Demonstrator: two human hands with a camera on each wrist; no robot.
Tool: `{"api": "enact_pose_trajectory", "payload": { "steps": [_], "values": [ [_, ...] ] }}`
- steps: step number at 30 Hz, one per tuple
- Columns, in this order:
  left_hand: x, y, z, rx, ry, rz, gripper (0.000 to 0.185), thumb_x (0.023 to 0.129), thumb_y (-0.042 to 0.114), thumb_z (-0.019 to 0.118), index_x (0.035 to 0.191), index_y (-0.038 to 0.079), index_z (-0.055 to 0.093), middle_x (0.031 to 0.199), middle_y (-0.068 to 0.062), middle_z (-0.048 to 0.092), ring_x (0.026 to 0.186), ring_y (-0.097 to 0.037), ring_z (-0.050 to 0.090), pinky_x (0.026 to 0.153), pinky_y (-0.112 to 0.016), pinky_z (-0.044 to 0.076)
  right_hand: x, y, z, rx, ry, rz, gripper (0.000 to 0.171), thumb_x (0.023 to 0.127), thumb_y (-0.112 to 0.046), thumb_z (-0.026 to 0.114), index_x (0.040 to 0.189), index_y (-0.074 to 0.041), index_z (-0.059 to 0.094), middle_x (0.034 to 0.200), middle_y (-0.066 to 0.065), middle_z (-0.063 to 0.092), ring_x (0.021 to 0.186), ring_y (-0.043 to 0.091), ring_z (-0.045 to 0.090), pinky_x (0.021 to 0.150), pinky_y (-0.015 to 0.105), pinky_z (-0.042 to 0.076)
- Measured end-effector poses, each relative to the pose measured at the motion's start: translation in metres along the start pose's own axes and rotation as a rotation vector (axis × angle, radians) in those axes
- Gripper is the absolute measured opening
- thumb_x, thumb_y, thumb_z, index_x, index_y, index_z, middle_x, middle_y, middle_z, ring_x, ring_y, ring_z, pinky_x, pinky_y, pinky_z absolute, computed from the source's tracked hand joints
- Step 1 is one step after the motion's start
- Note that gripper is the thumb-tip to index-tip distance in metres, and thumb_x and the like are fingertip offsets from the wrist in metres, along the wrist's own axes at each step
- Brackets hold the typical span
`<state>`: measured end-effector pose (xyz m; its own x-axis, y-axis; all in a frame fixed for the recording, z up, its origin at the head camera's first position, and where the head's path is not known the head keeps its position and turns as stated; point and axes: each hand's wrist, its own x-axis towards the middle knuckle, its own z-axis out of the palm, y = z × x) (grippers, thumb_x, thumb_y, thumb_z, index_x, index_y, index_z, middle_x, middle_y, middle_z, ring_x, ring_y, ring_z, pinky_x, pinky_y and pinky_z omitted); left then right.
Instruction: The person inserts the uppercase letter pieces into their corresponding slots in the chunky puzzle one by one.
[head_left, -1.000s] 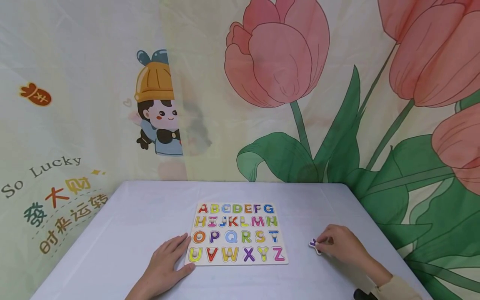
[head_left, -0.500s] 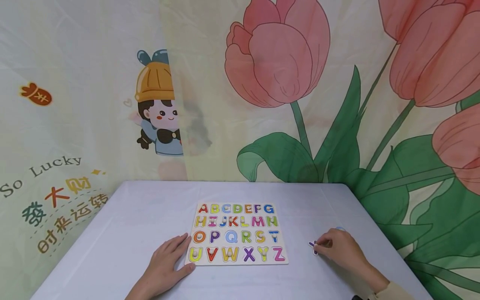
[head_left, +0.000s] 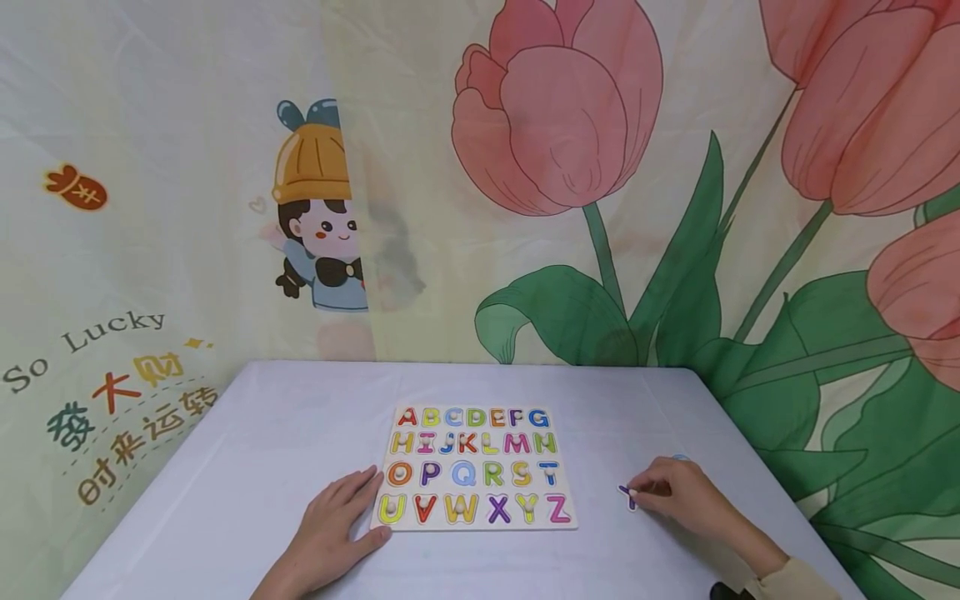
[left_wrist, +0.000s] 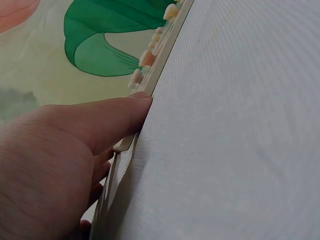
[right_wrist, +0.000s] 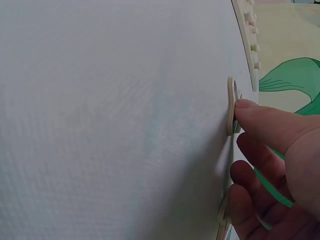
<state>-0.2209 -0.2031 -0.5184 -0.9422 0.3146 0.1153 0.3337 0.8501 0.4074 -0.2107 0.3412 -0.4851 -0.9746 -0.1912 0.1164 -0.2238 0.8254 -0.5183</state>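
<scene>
Lower centre of the head view: alphabet puzzle board (head_left: 474, 467) lies flat on the worktop (head_left: 247, 467), letters A–Z in 4 rows, all slots look filled as far as can be told. Left hand (head_left: 333, 533) rests flat w/ fingers spread and relaxed, fingertips touching the board's lower-left corner; the left wrist view shows the fingers (left_wrist: 107, 117) against the board edge (left_wrist: 150, 85), holding nothing. Right hand (head_left: 678, 496), lower right of the frame and well apart from the board, pinches a small purple letter piece (head_left: 628, 496) btwn thumb and fingertips; the right wrist view shows a fingertip (right_wrist: 250, 112) on the piece (right_wrist: 230, 107), which lies on or just off the cloth, can't tell which. A 2nd small pale piece (head_left: 680, 457) peeks out just behind that hand. Risks, as a judgement: the piece is thin and flat, so the pinch could slip and drop it, or the knuckles could nudge the hidden 2nd piece. The left hand only lies against the board, so a bump could slide it on the smooth cloth. Orientation: the piece's long axis seems to run roughly toward/away from the viewer, flat face up, but it's mostly covered, so which letter and which way it points can't be told.
</scene>
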Motion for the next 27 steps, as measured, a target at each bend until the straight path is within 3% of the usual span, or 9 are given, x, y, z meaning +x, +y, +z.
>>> {"api": "enact_pose_trajectory", "payload": {
  "steps": [10, 19, 27],
  "values": [
    [0.000, -0.002, 0.000, 0.000, 0.009, 0.006, 0.084, 0.093, 0.062, 0.072, 0.159, 0.014, 0.052, 0.167, -0.006, 0.044, 0.153, -0.036, 0.036, 0.123, -0.066, 0.029, 0.003, -0.007, 0.001, 0.018, 0.002, -0.026, 0.010, 0.090, -0.018, 0.086, 0.094, -0.027, 0.084, 0.083, -0.013, 0.063, 0.073, 0.004, 0.053, 0.060, 0.022, 0.049],
    [0.000, -0.002, 0.000, -0.007, 0.029, 0.017, 0.083, 0.093, 0.061, 0.072, 0.158, 0.014, 0.053, 0.166, -0.006, 0.045, 0.152, -0.036, 0.038, 0.122, -0.066, 0.030, 0.021, -0.063, 0.018, 0.024, 0.038, 0.026, 0.011, 0.088, -0.018, 0.088, 0.092, -0.028, 0.085, 0.082, -0.013, 0.063, 0.077, 0.008, 0.056, 0.064, 0.021, 0.052],
    [0.000, -0.004, 0.002, -0.009, 0.038, 0.031, 0.082, 0.093, 0.061, 0.072, 0.158, 0.013, 0.053, 0.166, -0.006, 0.046, 0.152, -0.036, 0.039, 0.121, -0.066, 0.032, 0.036, -0.111, 0.051, 0.090, 0.003, -0.022, 0.008, 0.089, -0.021, 0.088, 0.093, -0.027, 0.086, 0.084, -0.013, 0.063, 0.078, 0.010, 0.057, 0.062, 0.021, 0.053]
  ]
}}
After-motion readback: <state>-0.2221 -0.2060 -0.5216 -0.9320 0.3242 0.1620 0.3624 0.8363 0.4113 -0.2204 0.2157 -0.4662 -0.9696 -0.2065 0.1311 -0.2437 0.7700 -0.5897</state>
